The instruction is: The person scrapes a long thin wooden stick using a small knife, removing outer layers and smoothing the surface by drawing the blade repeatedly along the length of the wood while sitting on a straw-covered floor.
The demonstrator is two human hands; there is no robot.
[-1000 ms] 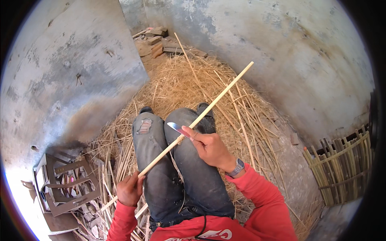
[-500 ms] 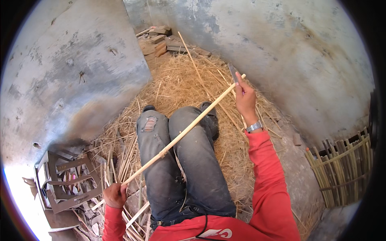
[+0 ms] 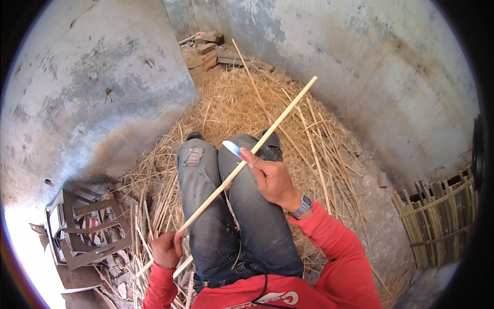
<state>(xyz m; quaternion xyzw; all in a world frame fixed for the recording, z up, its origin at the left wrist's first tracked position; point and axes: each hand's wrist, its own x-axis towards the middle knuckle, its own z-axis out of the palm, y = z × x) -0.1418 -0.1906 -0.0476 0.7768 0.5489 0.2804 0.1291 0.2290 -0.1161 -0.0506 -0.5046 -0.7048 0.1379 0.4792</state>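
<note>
I sit on straw with my legs in dark jeans [image 3: 226, 216] stretched out. My left hand [image 3: 165, 249] grips the near end of a long pale cane stick [image 3: 257, 147] that slants up to the right over my knees. My right hand [image 3: 272, 177] holds a knife with a bright blade [image 3: 232, 148] pressed against the stick near its middle. A watch sits on my right wrist, and both sleeves are red.
Loose straw and split canes [image 3: 309, 134] cover the floor. Grey plaster walls [image 3: 103, 87] close in left and behind. Wood scraps [image 3: 206, 49] lie in the far corner. A woven cane frame [image 3: 442, 216] stands at right, a metal rack [image 3: 87, 226] at left.
My right hand was out at the stick's far end half a second ago and has come back to its middle with the knife. The left hand has kept hold of the near end.
</note>
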